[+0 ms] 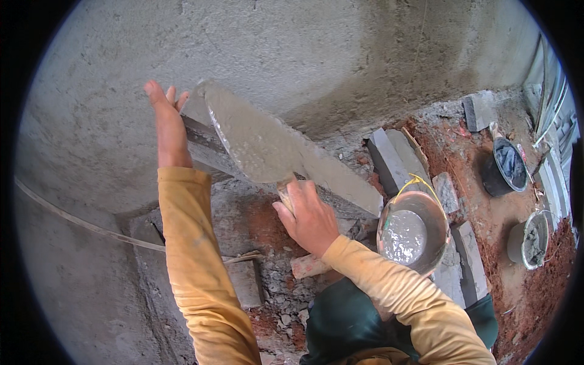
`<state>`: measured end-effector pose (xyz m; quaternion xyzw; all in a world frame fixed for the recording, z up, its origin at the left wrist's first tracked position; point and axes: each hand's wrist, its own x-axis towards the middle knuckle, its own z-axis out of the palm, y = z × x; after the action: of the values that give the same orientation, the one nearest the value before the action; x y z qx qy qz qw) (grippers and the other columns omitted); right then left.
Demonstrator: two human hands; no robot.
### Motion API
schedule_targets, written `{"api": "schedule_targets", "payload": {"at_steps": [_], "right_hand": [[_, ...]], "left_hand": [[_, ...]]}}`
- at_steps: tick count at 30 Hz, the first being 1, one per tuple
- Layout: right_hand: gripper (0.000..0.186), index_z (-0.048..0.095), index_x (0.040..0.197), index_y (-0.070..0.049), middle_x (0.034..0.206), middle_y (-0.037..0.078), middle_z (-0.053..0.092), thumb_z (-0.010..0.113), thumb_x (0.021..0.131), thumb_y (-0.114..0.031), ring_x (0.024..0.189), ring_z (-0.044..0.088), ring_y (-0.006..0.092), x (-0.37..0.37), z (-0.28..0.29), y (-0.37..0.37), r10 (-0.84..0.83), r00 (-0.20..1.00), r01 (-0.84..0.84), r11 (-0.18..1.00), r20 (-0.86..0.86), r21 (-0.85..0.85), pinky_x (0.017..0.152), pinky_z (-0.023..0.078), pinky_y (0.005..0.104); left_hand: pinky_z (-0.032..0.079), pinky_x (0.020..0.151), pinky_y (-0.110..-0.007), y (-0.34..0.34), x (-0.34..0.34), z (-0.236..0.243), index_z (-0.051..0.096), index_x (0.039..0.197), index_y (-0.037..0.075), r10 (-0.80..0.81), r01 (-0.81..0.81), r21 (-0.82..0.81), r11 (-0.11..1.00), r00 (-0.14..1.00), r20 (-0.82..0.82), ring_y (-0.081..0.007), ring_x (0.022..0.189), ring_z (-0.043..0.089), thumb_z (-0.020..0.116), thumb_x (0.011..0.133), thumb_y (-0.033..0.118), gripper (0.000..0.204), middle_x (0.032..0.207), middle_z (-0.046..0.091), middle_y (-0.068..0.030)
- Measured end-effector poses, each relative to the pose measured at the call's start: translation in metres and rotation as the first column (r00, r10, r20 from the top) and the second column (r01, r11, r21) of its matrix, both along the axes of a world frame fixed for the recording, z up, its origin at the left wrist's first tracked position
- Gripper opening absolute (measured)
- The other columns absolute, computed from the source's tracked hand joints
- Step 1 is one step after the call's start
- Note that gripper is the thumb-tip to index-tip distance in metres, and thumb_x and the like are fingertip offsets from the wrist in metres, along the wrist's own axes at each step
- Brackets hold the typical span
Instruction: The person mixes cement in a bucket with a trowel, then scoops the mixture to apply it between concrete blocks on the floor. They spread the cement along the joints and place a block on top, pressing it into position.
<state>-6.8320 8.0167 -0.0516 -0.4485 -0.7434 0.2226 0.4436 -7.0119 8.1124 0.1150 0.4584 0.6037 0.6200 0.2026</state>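
My right hand grips the handle of a trowel whose broad blade carries wet grey mortar and tilts up toward the plastered wall. My left hand is raised with fingers extended, flat against a long straight board that leans along the wall, coated in mortar. Both arms wear yellow-orange sleeves.
A metal bucket holding watery grey mix with a yellow handle sits at right. A black bucket and a grey mortar-filled bucket stand further right on red soil. Grey concrete blocks and rubble lie below. A string line crosses at left.
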Motion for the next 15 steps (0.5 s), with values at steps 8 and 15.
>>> {"api": "schedule_targets", "payload": {"at_steps": [8, 15], "right_hand": [[0.041, 0.045, 0.119, 0.000, 0.096, 0.022, 0.053, 0.059, 0.089, -0.025, 0.086, 0.057, 0.0427, 0.031, 0.000, -0.030, 0.164, 0.986, -0.157, 0.966, 0.021, -0.203, 0.072, 0.047, 0.0468], [0.041, 0.044, 0.119, 0.003, 0.099, 0.027, 0.056, 0.056, 0.091, -0.024, 0.086, 0.054, 0.0485, 0.009, 0.051, 0.014, 0.237, 0.968, -0.242, 0.969, -0.086, -0.046, 0.075, 0.047, 0.0483]], "left_hand": [[0.014, 0.114, -0.041, 0.011, -0.025, -0.008, 0.009, 0.150, 0.005, 0.018, -0.018, 0.053, 0.998, 1.000, -0.012, -0.0300, 0.138, 0.026, 0.024, 0.087, 0.075, 0.095, 0.150, 0.028, -0.0197], [0.013, 0.114, -0.042, -0.008, -0.017, -0.006, 0.004, 0.150, 0.006, -0.002, 0.001, 0.043, 0.999, 0.999, 0.034, -0.0311, 0.138, 0.026, 0.023, 0.088, 0.074, 0.095, 0.149, 0.029, -0.0200]]}}
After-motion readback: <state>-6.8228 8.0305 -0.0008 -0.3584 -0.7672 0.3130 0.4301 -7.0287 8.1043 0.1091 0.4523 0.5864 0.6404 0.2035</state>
